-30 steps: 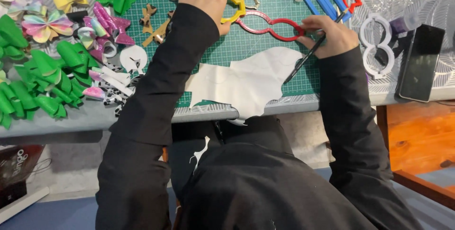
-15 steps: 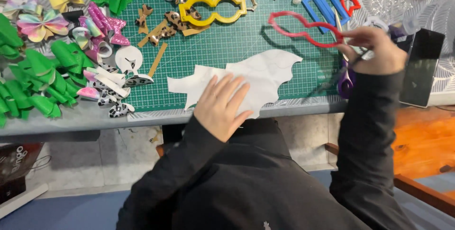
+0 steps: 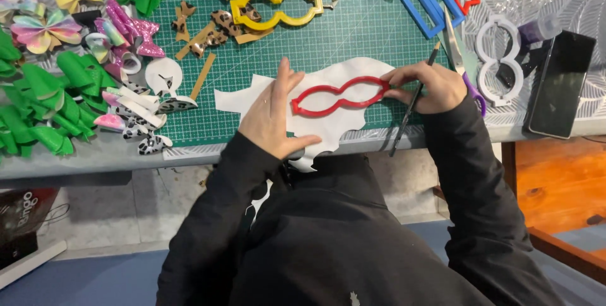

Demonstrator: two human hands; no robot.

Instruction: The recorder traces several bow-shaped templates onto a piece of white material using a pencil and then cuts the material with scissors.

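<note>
A red figure-eight template [image 3: 341,94] lies flat on a white sheet [image 3: 353,69] at the front of the green cutting mat [image 3: 353,35]. My left hand [image 3: 274,113] rests flat on the sheet, fingers spread, with its fingertips against the template's left end. At the template's right end, my right hand [image 3: 429,85] touches it with its fingertips while gripping a dark pencil [image 3: 413,107]. The pencil slants down past the table edge.
Purple-handled scissors [image 3: 454,41] lie just right of my right hand. Yellow [image 3: 278,4], blue [image 3: 426,0] and white [image 3: 499,60] templates sit on the far side. A black phone [image 3: 562,85] is at the right, and green bows [image 3: 38,104] and glitter bows [image 3: 126,35] at the left.
The red template has come down from the mat's far right onto the white sheet. My left hand slid to its left end. My right hand moved left and now holds the pencil.
</note>
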